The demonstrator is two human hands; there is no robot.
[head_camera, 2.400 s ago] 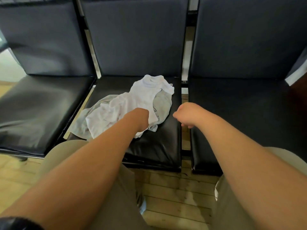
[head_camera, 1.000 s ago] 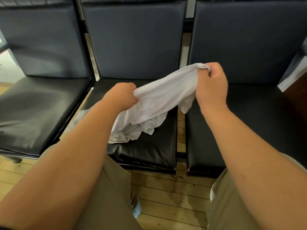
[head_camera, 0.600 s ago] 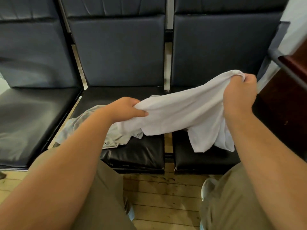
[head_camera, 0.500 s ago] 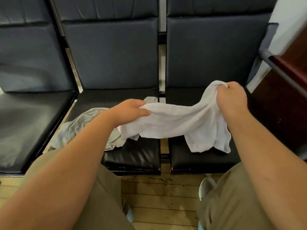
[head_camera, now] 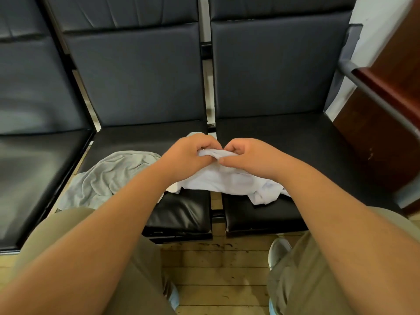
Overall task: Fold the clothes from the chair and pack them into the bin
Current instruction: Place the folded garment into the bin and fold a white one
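A white garment (head_camera: pixel 227 180) lies bunched across the gap between the middle chair seat (head_camera: pixel 181 212) and the right chair seat (head_camera: pixel 295 155). My left hand (head_camera: pixel 188 155) and my right hand (head_camera: pixel 247 155) are close together above it, each pinching its upper edge with curled fingers. A crumpled grey garment (head_camera: pixel 111 176) lies on the middle seat to the left, partly under my left forearm. No bin is in view.
A third black chair seat (head_camera: pixel 34 178) is on the left. A dark wooden cabinet (head_camera: pixel 386 123) with a grey metal rail stands close on the right. Wooden floor (head_camera: pixel 216 269) and my knees and shoes fill the foreground.
My hands, earlier spread wide with the white garment stretched between them, have come together at the centre. The garment has dropped lower and now rests on the two seats.
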